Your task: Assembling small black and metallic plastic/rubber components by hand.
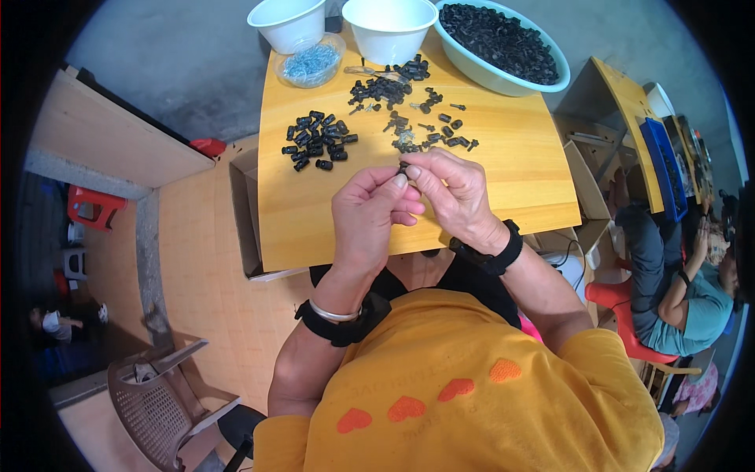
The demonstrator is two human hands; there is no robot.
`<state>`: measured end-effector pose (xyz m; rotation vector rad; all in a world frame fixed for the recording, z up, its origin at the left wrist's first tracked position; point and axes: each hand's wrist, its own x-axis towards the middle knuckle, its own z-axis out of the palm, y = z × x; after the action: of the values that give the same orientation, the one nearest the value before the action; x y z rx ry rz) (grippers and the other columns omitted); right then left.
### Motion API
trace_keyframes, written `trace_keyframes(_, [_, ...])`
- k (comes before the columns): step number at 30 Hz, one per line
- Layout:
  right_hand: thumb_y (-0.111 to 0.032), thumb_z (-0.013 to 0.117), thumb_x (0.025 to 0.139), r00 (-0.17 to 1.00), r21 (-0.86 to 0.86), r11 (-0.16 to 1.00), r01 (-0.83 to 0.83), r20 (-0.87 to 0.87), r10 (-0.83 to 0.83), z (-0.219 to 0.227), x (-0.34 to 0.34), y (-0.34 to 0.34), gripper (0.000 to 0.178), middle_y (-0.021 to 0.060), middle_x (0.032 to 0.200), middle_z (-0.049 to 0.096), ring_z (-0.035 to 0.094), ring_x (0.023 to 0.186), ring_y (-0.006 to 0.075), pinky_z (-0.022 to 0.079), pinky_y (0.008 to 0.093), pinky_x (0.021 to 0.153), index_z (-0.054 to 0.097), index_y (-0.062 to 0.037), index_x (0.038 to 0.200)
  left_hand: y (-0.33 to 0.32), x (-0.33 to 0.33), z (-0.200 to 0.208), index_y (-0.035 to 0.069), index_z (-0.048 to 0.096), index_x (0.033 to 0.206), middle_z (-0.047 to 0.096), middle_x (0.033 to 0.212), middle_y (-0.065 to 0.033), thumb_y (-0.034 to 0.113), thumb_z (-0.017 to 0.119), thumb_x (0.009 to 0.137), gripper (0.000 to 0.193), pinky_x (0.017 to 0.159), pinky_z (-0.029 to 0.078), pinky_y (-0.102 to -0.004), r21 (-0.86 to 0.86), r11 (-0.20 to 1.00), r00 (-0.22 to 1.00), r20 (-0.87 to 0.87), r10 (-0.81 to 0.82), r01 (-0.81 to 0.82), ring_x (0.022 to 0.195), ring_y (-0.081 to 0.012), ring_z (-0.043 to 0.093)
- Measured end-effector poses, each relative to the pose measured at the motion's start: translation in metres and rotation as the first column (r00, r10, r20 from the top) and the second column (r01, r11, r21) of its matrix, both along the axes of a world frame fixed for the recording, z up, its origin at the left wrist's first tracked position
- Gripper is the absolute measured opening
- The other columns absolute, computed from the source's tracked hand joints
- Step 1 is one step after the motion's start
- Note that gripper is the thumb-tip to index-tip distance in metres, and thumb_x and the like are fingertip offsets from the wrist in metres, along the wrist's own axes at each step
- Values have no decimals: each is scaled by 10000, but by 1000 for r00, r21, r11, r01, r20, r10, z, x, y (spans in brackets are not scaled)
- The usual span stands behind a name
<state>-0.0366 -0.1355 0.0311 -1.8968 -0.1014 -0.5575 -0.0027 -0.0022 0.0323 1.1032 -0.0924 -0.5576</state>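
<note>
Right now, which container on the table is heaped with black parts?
The pale blue-green basin at far right; the two bowls are white, and the small clear tub holds silvery pieces.

Well left of the left hand (366,208): red stool (97,196) and, lower, brown perforated-back chair (149,413). Well right of the right hand (454,193): seated person (702,321) and blue tray (655,161).

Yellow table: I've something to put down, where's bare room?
On the table, bare room lies between the right hand and right edge, and left of the left hand, nearer than the black cylinders. Crowded: back, with bowls and loose parts.
</note>
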Motion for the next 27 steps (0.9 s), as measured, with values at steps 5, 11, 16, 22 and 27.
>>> trace_keyframes(5, [-63,567,817,998,-150,989,1,55,7,-2,0,-2,108,125,743,599,588,671,226,466,286,613,612,11,882,2,0,-1,-30,559,945,624,784,-107,83,503,876,144,522,496,-212,43,999,1000,-26,4,-3,630,-143,622])
trace_keyframes(11, [-65,556,825,1000,-68,997,-21,-1,21,-7,1,-3,113,131,748,603,592,675,241,466,297,604,606,12,891,5,5,1,-28,563,955,624,791,-103,91,483,888,158,540,512,-226,40,996,994,-79,-71,74,650,-154,630])
trace_keyframes(16, [-58,550,823,999,-103,994,-45,13,47,-7,1,-4,114,135,751,600,588,679,254,466,305,606,601,9,900,6,6,-4,-18,565,938,622,784,-98,105,495,886,152,539,513,-224,27,997,990,-126,-69,73,653,-153,632])
trace_keyframes(22, [-113,631,752,987,-335,936,-111,70,142,-6,3,-12,237,129,752,586,571,700,278,462,336,630,567,1,950,9,7,-13,4,570,976,637,817,-87,137,511,883,173,579,519,-231,42,996,991,-110,-73,79,669,-133,627])
trace_keyframes(27, [-147,695,679,983,-490,870,-51,128,130,-9,2,-10,334,120,779,567,551,711,285,462,347,628,553,-5,946,10,5,-13,13,589,938,639,811,-80,145,531,870,160,581,522,-231,75,994,990,-119,-70,79,664,-122,620])
